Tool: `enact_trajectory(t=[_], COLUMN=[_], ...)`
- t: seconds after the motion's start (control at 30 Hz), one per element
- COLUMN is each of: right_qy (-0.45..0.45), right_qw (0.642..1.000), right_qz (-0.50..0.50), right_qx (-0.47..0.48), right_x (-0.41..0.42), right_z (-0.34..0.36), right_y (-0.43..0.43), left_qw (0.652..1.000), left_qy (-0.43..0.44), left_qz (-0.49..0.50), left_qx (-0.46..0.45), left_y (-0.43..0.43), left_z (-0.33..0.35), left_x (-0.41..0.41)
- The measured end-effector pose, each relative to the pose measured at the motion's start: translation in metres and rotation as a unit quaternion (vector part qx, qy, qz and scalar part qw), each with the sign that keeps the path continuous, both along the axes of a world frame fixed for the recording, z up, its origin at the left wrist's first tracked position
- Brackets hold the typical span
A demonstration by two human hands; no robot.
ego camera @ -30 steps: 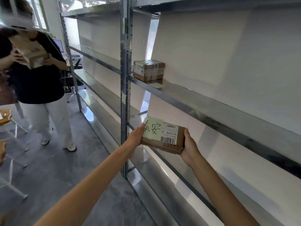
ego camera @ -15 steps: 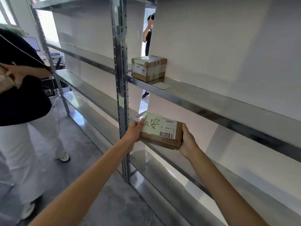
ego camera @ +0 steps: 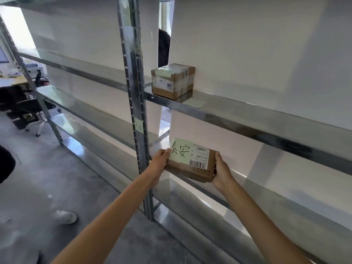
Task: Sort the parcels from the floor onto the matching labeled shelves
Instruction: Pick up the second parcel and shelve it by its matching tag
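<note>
A flat brown parcel point(ego camera: 198, 169) with a pale green handwritten note and a barcode label is held in front of the metal shelving. My left hand point(ego camera: 159, 161) grips its left end and my right hand point(ego camera: 221, 172) grips its right end. The parcel hangs in the air just over the front rail of the lower shelf point(ego camera: 209, 193), right of the steel upright point(ego camera: 136, 103). A green label point(ego camera: 138, 125) is stuck on that upright. One shelf up point(ego camera: 247, 119), a taller taped parcel point(ego camera: 172, 80) stands beside a pale label point(ego camera: 195, 102) lying flat.
Long metal shelves run left and right along a white wall. Another person's white shoe point(ego camera: 63, 216) and dark sleeve point(ego camera: 5, 168) are at the left on the grey floor. An office chair point(ego camera: 28, 111) stands further back left. Someone dark-clothed point(ego camera: 163, 48) shows through the gap behind the shelves.
The view has swung right and closer to the shelves; the person at the left has slid almost out of frame. Both hands keep the parcel at about the same height.
</note>
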State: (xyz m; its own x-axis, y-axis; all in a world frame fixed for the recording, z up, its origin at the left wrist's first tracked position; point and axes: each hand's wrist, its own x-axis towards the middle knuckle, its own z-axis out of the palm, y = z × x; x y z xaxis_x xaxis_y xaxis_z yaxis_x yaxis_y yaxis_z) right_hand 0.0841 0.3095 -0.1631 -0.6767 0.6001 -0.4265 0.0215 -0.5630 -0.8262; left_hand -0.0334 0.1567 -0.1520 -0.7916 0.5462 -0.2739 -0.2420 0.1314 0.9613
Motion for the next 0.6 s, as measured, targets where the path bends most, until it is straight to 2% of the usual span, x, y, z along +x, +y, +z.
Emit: enact_trajectory(t=[0.27, 0.6], right_qy=[-0.022, -0.049], right_qw=[0.999, 0.996], right_qz=[-0.014, 0.034], right_qx=[0.030, 0.067], right_x=[-0.041, -0.095], right_z=[-0.014, -0.042], right_y=[0.028, 0.066], left_qw=[1.000, 0.998], left_qy=[0.008, 0.037], left_qz=[0.001, 0.021], left_qx=[-0.017, -0.049], left_y=[0.028, 0.058], left_z=[-0.008, -0.019], left_x=[-0.035, -0.085])
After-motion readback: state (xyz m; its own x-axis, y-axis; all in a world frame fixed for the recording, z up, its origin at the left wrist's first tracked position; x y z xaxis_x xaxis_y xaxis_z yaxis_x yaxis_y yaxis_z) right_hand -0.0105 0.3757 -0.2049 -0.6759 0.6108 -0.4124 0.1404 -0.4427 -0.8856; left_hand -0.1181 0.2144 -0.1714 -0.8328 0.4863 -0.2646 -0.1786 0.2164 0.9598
